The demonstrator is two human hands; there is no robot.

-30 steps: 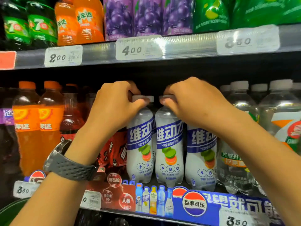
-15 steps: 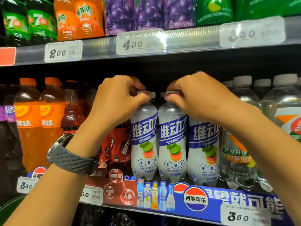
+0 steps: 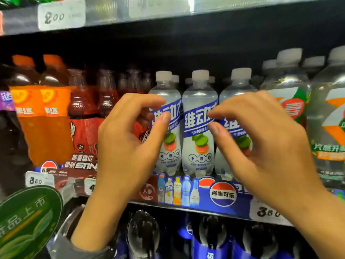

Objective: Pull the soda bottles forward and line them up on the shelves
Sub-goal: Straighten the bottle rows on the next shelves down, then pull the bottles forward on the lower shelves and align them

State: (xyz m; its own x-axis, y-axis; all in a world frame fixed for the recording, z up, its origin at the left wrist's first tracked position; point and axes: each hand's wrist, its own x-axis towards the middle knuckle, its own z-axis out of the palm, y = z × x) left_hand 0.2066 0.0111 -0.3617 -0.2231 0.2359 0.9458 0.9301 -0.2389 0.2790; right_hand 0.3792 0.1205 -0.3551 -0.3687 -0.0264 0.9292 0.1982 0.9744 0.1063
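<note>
Three clear soda bottles with white caps and blue-white labels stand side by side at the front of the middle shelf [image 3: 186, 206]: a left bottle [image 3: 167, 90], a middle bottle [image 3: 199, 113] and a right bottle [image 3: 238, 86]. More of them stand behind. My left hand [image 3: 128, 146] hovers in front of the left bottle, fingers curled and apart, holding nothing. My right hand [image 3: 261, 139] hovers in front of the right bottle, also apart and empty. Both hands partly hide the bottles' labels.
Orange soda bottles [image 3: 35, 113] and red energy drink bottles [image 3: 84, 118] stand to the left. Clear 7-Up bottles [image 3: 291, 101] stand to the right. Dark cola bottles [image 3: 143, 234] fill the shelf below. A green round sign [image 3: 26, 219] sticks out at lower left. The upper shelf edge carries a price tag [image 3: 59, 15].
Both hands have let go of the bottle caps and dropped to label height in front of the bottles. The view has tilted down, showing the lower shelf.
</note>
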